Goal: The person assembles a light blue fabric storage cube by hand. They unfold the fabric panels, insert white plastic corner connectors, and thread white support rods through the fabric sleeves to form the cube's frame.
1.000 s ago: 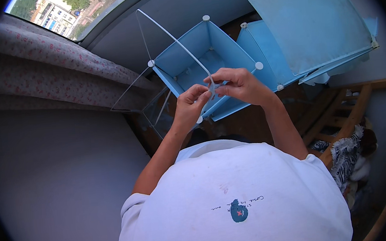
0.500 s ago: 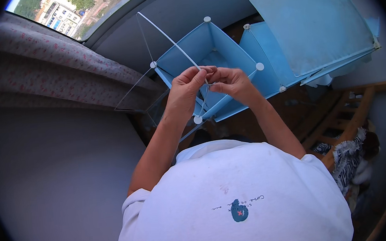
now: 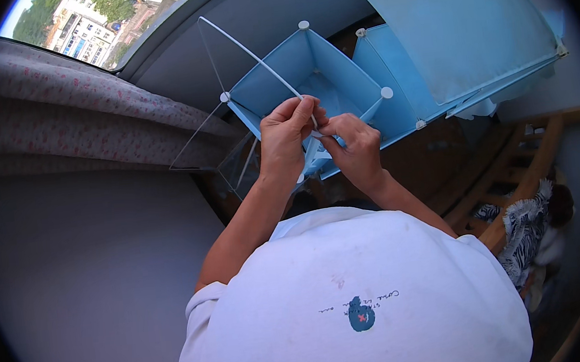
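Above the open-topped blue storage cube (image 3: 337, 72), the left hand (image 3: 284, 138) pinched a thin white frame rod (image 3: 259, 59) between thumb and fingers, while the right hand (image 3: 355, 148) pinched its near end.

Curtain (image 3: 73, 104): pale, small pinkish-red pattern, hanging in folds. Just beyond it, window (image 3: 57, 46); bright daylight outside, pale building (image 3: 82, 33), green trees (image 3: 114, 4). Right of curtain, below the window: grey wall (image 3: 174, 63), shaded. Nearer than curtain: plain pale surface (image 3: 89, 270), wall or furniture side, can't tell. Well right of curtain: dim brown floor (image 3: 434, 160), then wooden slatted frame (image 3: 528, 170), black-and-white fringed cloth (image 3: 523, 228) beside it.
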